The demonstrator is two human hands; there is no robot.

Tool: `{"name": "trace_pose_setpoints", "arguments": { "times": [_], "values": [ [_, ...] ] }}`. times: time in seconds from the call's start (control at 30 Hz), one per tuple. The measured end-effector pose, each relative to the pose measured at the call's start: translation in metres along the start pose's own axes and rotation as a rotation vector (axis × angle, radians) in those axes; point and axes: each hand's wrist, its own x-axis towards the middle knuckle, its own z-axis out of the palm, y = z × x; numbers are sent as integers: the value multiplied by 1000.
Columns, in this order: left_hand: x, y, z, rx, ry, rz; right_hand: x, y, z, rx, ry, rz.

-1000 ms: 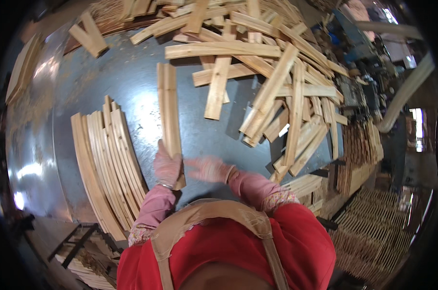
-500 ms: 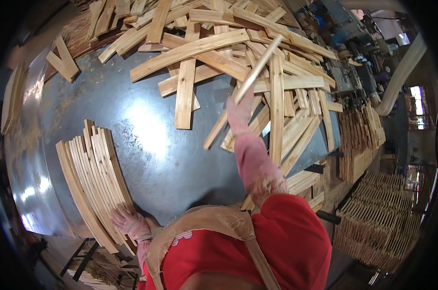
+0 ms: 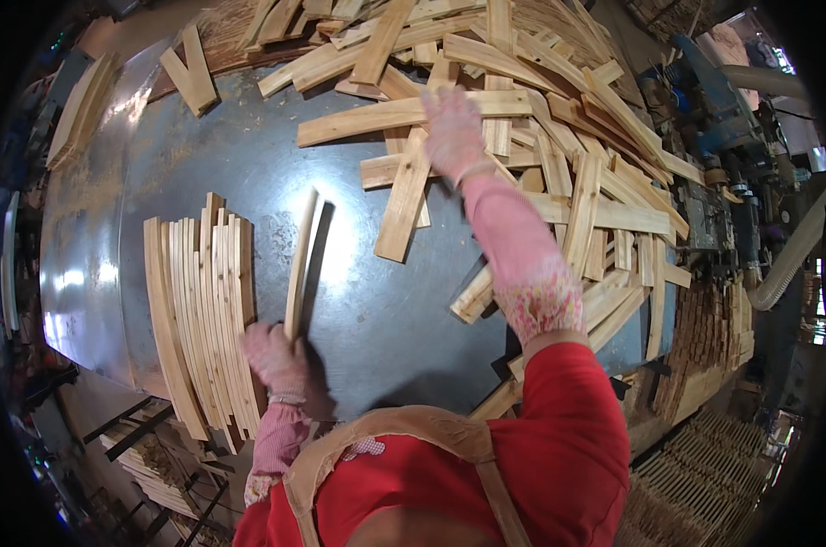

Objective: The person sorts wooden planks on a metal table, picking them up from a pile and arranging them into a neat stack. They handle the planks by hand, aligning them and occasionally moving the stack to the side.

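My left hand (image 3: 277, 359) is closed round the lower end of a narrow wooden slat (image 3: 299, 269), which tilts up off the metal tabletop. Just left of that hand, a row of slats (image 3: 200, 314) stands on edge, packed side by side. Farther out, my right hand (image 3: 453, 132) rests across a long pale board (image 3: 367, 121) at the edge of a heap. Its fingers are stretched out over the board, slightly blurred. Below that hand, another board (image 3: 401, 210) slants toward me from the heap.
The jumbled heap of boards (image 3: 604, 205) covers the far and right side of the metal table (image 3: 376, 319). Two crossed pieces (image 3: 189, 77) lie at the far left, near a stack of boards (image 3: 80, 109). Machinery (image 3: 723, 109) and stacked wood (image 3: 700, 351) stand on the right.
A slat that my right hand held over the heap is gone from it; my left hand now holds one beside the row. The right hand has moved onto a farther board. The view has shifted.
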Motion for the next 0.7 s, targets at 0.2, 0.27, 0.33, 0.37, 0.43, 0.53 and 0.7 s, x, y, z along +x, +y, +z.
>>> {"name": "trace_pose_setpoints", "arguments": {
  "times": [0.2, 0.27, 0.33, 0.37, 0.43, 0.53, 0.7],
  "values": [
    [-4, -84, 41, 73, 114, -252, 57, 23, -6, -36, -460, -103],
    [19, -56, 18, -46, 286, -28, 41, 11, -16, -25, -472, -246],
    [49, -24, -5, -146, 465, 191, 11, -10, -41, 79, -352, -271],
    [64, 0, -25, -173, 519, 277, -7, -12, -56, 91, -318, -294],
    [86, 46, -70, -200, 542, 438, -35, -4, -75, 147, -335, -402],
    [116, 82, -106, -109, 320, 631, -68, 11, -100, 271, -209, -549],
    [81, 77, -74, -339, -221, 299, -126, 54, -121, 201, 96, 315]
  ]
}}
